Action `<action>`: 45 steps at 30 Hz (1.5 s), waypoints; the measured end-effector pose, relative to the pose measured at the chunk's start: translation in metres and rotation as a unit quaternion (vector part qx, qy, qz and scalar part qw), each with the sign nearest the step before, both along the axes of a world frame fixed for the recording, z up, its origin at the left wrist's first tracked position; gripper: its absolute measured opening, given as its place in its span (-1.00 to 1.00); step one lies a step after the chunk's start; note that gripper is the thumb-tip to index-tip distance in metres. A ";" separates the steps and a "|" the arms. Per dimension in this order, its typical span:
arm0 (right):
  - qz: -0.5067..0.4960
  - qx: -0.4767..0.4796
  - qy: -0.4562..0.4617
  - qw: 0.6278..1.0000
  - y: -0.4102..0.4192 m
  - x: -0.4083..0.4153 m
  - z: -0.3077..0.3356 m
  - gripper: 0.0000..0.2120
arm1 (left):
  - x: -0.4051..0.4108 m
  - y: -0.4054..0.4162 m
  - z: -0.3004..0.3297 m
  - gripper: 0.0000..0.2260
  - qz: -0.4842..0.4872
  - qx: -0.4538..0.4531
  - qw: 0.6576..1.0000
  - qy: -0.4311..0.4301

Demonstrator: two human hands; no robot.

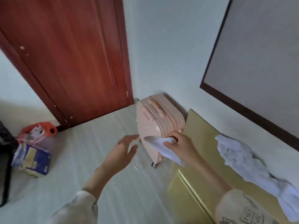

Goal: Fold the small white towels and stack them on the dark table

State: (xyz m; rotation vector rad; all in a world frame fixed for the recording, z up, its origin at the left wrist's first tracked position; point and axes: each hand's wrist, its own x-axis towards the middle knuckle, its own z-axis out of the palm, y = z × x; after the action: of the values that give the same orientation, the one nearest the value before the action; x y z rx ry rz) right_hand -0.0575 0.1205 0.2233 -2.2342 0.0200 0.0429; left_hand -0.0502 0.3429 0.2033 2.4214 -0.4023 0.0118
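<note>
Head view: right hand [181, 143] pinching a folded white towel [163, 147] in the air before a pink suitcase [157, 122], left hand [121, 152] open and empty just beside it. Loose white towels [252, 168] heaped along a yellowish surface [202, 139], perhaps a tabletop, against the wall. Red-brown door [72, 62], orange bag [42, 128] and blue package [35, 160] off on the floor, well apart.

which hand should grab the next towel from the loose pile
Left. The left hand is open and free, though farther from the loose towels; the right hand already grips a folded towel.

Soft cloth towel [163, 147]; glossy ribbed plastic suitcase [155, 123].
</note>
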 end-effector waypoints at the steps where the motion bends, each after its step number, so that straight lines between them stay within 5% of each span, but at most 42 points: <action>1: 0.024 0.001 -0.006 1.000 0.026 0.006 0.005 -0.92 | -0.005 0.030 0.004 -0.66 0.025 0.005 1.000 -0.003; 11: 0.245 0.034 -0.021 0.969 0.365 0.013 0.026 -0.89 | -0.113 0.362 0.034 -0.68 0.235 0.039 0.971 0.007; 21: 0.458 0.060 -0.010 0.887 0.662 0.005 0.042 -0.92 | -0.183 0.596 0.044 -0.61 0.405 0.017 0.914 0.033; 30: 0.615 0.025 0.004 0.788 0.895 0.048 0.042 -0.96 | -0.130 0.775 0.054 -0.54 0.463 -0.020 0.884 0.062; 35: 0.651 0.041 0.030 0.757 1.007 0.078 0.047 -0.95 | -0.097 0.869 0.061 -0.79 0.482 -0.078 0.865 0.115; 38: 0.662 0.040 0.037 0.748 1.065 0.095 0.047 -0.95 | -0.081 0.921 0.059 -0.95 0.498 -0.112 0.853 0.106; 45: 0.644 0.028 0.045 0.763 1.190 0.138 0.025 -0.91 | -0.041 1.049 0.044 -0.93 0.477 -0.102 0.866 0.109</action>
State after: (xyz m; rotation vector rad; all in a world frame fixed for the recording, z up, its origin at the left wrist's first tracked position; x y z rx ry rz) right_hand 0.0800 1.3108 0.2484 -1.7578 -1.4352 0.8708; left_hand -0.0914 1.3916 0.2477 2.1353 0.8763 0.2008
